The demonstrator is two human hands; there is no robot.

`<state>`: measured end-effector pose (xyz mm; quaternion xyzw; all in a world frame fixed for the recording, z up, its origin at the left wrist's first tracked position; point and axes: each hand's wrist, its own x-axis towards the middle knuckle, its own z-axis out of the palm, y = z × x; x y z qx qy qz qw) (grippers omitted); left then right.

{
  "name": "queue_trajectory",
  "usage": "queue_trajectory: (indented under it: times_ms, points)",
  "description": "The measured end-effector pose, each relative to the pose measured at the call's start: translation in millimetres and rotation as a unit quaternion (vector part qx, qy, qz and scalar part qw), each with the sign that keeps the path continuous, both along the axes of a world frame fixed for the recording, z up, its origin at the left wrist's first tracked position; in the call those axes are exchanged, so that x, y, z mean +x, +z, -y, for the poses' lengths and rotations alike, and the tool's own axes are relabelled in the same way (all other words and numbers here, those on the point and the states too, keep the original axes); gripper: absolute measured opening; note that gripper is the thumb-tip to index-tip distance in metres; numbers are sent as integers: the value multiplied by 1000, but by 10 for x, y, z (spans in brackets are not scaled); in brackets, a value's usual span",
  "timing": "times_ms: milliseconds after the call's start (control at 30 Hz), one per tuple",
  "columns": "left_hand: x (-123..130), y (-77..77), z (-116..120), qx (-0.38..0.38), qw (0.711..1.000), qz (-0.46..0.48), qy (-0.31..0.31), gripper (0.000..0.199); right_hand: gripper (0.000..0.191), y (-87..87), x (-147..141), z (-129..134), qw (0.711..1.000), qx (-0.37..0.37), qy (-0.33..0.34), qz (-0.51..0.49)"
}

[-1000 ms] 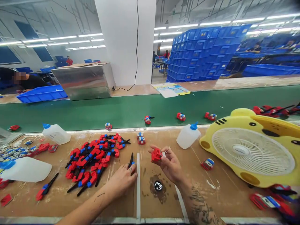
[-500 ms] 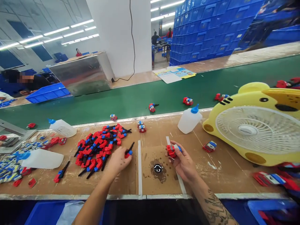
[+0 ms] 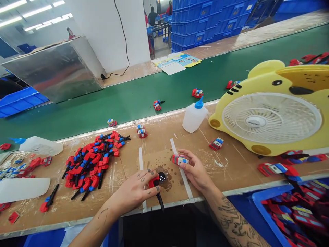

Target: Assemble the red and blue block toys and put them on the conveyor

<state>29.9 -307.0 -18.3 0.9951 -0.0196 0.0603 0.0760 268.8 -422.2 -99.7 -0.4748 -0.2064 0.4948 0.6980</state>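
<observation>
My left hand (image 3: 137, 187) is closed on a red plastic part with a black rod (image 3: 160, 201) pointing down toward the table's front edge. The part is right beside a small round pot of dark liquid (image 3: 161, 176); whether it touches the liquid is hidden by my fingers. In my right hand (image 3: 194, 168), thumb and fingers grip a red, white and blue toy piece (image 3: 180, 160) above a white tape strip (image 3: 182, 169). Wet spots surround the pot. Left of my left hand lies a pile of red and blue parts with black rods (image 3: 92, 159).
A white bottle with a blue nozzle (image 3: 194, 116) stands behind my right hand. A yellow animal-shaped fan (image 3: 272, 113) is at the right. Behind runs a green conveyor belt (image 3: 123, 97) carrying several toy pieces. A blue crate (image 3: 262, 206) of parts sits below the right edge.
My left hand has moved right from the pile's edge to the pot with the rod part, which has swung to point downward. My right hand has turned the toy piece. The view has shifted.
</observation>
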Motion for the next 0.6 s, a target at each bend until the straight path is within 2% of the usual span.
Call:
queue_trajectory:
  times_ms: [133, 267, 333, 400, 467, 500, 600]
  points:
    - [72, 15, -4, 4, 999, -38, -11, 39, 58, -71, -25, 14, 1000, 5, -4, -7]
    - [93, -1, -19, -11, 998, -52, -18, 44, 63, -66, -28, 8, 1000, 16, 2, -14]
    - [72, -36, -40, -57, 998, -25, 8, 44, 64, -42, -32, 9, 999, 29, 14, -20]
    - [50, -93, -56, -139, 988, 23, 58, 41, 63, -15, -50, 13, 998, 42, 33, -15]
    - [47, -168, -55, -246, 958, 81, 128, 37, 62, 8, -86, 10, 997, 54, 49, 6]
    - [55, -211, -46, -302, 932, 111, 167, 36, 61, 18, -110, 5, 997, 60, 55, 19]
    - [109, -343, 5, -455, 827, 190, 271, 37, 60, 36, -188, -30, 994, 70, 66, 50]
